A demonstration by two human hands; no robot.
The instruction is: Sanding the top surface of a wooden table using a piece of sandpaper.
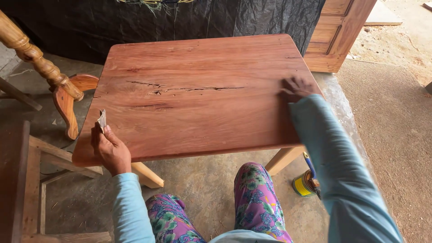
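A reddish-brown wooden tabletop (202,103) with a dark crack (180,88) across its middle stands in front of me on pale legs. My left hand (109,150) rests at the near left edge and pinches a small folded piece of sandpaper (102,119) held upright. My right hand (296,88) lies flat on the tabletop near its right edge, fingers spread and slightly blurred. Both arms wear light blue sleeves. My knees in floral trousers (254,198) are under the table's front edge.
A turned wooden leg with curved feet (49,72) stands at the left. Below it sits a wooden frame (31,180). A yellow tin with a brush (306,182) is on the concrete floor under the right side. A panelled wooden door (337,33) leans at the back right against black sheeting.
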